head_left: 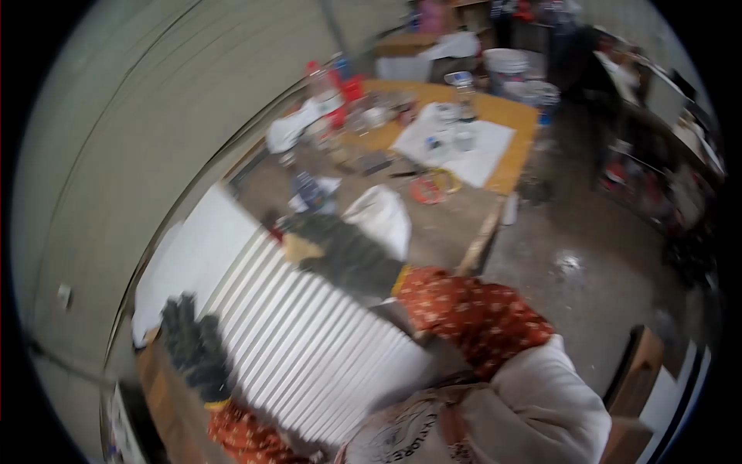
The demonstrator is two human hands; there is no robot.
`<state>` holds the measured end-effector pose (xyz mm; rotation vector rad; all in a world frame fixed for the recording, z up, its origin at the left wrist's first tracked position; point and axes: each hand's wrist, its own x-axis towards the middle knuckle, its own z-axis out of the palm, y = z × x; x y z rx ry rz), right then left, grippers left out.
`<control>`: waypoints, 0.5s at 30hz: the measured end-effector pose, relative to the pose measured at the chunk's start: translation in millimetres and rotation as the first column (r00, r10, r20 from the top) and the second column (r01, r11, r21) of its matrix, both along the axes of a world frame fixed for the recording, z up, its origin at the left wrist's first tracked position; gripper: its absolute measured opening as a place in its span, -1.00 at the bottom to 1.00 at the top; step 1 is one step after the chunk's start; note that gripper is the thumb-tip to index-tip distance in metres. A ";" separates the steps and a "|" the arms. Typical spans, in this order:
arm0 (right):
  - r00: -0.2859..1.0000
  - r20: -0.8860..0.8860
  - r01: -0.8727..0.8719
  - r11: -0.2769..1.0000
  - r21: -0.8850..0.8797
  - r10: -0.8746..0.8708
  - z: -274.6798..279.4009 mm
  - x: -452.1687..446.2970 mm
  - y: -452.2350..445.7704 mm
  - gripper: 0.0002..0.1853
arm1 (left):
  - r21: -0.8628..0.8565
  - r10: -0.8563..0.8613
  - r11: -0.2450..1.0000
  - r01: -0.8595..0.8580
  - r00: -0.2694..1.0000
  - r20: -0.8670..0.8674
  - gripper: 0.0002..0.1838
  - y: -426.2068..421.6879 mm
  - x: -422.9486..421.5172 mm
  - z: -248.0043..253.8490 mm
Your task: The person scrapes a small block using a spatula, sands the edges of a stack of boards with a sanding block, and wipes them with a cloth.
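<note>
A white panel with parallel ridges [309,340] lies across the work table in front of me. My left hand [195,348], in a dark grey-green work glove, rests open at the panel's left edge with its fingers apart. Over the panel's far right edge reaches my right hand [344,251], gloved alike and with its fingers curled. Something beige [301,249] shows at its fingers, and a small red thing [275,231] pokes out beyond them. Blur hides what these are. Just past the right hand lies a white cloth or bag [380,219].
Flat white sheets [197,251] lie beside the panel near the wall. Farther back are a plastic bottle [309,189], a red-labelled bottle [326,93], orange rings [427,189] and white paper [456,143] with small containers. A white bucket [508,69] and cluttered shelves [657,116] stand beyond.
</note>
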<state>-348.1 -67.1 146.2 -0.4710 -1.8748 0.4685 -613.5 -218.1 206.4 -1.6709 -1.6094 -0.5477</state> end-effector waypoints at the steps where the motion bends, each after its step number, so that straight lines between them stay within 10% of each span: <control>1: 1.000 -0.006 0.015 1.000 -0.008 -0.015 1.6 4.0 0.6 -0.38 | 0.000 0.020 1.000 -0.020 1.000 0.009 -0.57 -0.7 -0.9 -1.3; 15: 0.999 -0.027 0.021 1.000 0.015 -0.020 -6.4 -0.9 -3.8 -0.27 | -0.104 0.228 0.970 -0.220 0.971 0.069 -0.54 -4.1 1.3 -0.6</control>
